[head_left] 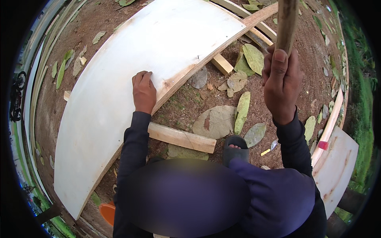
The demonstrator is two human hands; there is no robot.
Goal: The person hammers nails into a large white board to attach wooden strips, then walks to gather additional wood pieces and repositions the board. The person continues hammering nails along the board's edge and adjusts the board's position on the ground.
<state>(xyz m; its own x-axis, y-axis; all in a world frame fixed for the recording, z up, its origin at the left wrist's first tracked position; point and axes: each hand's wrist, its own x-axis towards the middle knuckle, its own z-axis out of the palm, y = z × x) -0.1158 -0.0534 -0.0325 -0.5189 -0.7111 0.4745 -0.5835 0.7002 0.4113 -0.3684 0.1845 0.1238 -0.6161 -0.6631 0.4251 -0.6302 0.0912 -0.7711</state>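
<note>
A large white panel (119, 75) lies slanting across wooden strips, to the left and ahead of me. My left hand (144, 92) rests on it near its right edge, fingers curled together; what they hold, if anything, is hidden. Farther along the same edge a small nail (198, 57) sticks up from the panel. Raised on the right, my right hand (282, 81) is wrapped round a thick wooden handle (287, 23), thumb along it. The handle's upper end runs out of the picture, so the tool's head does not show.
A wooden batten (182, 137) juts from under the panel toward my sandalled foot (235, 148). Dry leaves (214, 121) litter the brown soil. Another pale board (334, 166) lies at right beside a pole with a red band (323, 145). An orange container (107, 213) stands at lower left.
</note>
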